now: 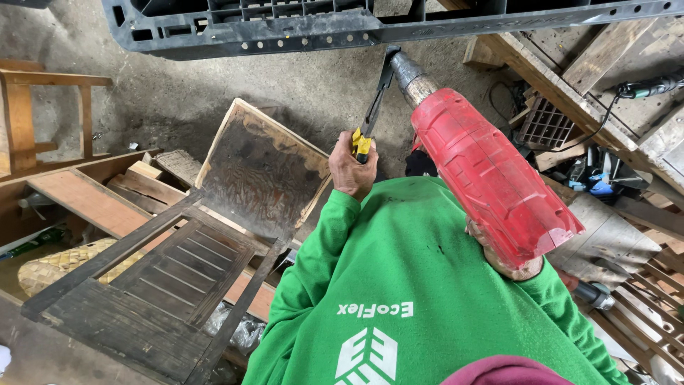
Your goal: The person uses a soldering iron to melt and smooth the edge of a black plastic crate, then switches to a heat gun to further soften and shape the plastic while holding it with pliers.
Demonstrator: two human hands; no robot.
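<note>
Above the green sweatshirt (399, 285), both hands are raised toward a black plastic pallet (285, 25), which has a ribbed, grid-like body and a row of small holes along its edge. The left hand (351, 171) is closed around the yellow and black handles of a pair of pliers (374, 107); the thin dark tool points up and reaches the lower edge of the pallet. The right hand (509, 260) is mostly hidden, but its fingers wrap the underside of a red heat gun (491, 171). This tool has a ridged plastic body and a dull metal nozzle (410, 78), whose tip is just beside the jaws of the pliers, below the pallet. The two tools come together there, well above the hands. Lower left lies a dark weathered wooden door (164, 285) with slats, and behind it a wooden frame (263, 167) with a rough dark panel on the concrete floor (178, 93).
</note>
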